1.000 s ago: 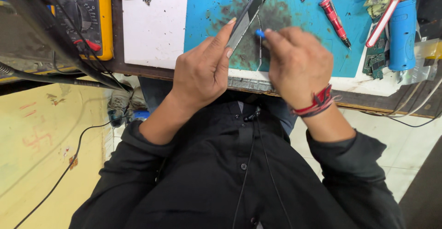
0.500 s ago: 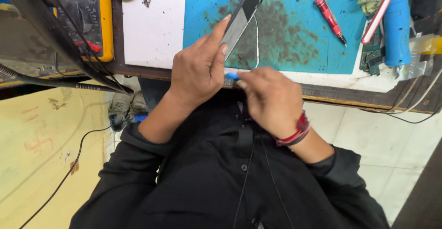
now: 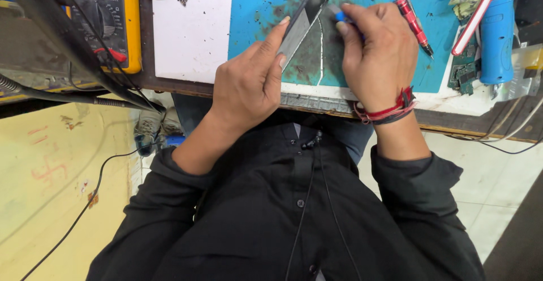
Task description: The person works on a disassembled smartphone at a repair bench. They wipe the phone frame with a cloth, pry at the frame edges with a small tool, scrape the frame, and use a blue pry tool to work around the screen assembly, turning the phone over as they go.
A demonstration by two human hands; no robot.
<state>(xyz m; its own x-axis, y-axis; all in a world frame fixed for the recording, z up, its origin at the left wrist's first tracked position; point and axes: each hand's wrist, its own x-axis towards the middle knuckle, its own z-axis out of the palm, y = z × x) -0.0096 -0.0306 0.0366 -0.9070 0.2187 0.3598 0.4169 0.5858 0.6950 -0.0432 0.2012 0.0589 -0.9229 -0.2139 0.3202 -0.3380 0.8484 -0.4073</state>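
Holding a phone [image 3: 305,15] on edge at top centre of the frame, the left hand [image 3: 249,86] clamps it between thumb and fingers. The slab tilts up off the blue mat [image 3: 254,9], likely so that its side edge faces the other hand.

Right hand [image 3: 376,49], upper centre-right, is closed around a small blue-tipped tool [image 3: 338,14]. The tip sits right at the phone's edge; whether it touches cannot be told. Red thread band [image 3: 390,111] on that wrist.

A thin pale line [image 3: 320,49] runs down the mat below the phone, perhaps a wire or a crack; too fine to tell.

Around the work:
- red screwdriver [image 3: 413,24] lying on the mat just right of the right hand, within easy reach
- blue cylinder-shaped tool [image 3: 498,38] at far right, a small green circuit board [image 3: 464,74] beside it
- white sheet [image 3: 192,29] left of the mat
- yellow meter [image 3: 107,15] at upper left, with leads trailing off the bench edge

Black shirt [image 3: 294,213] fills the lower frame.
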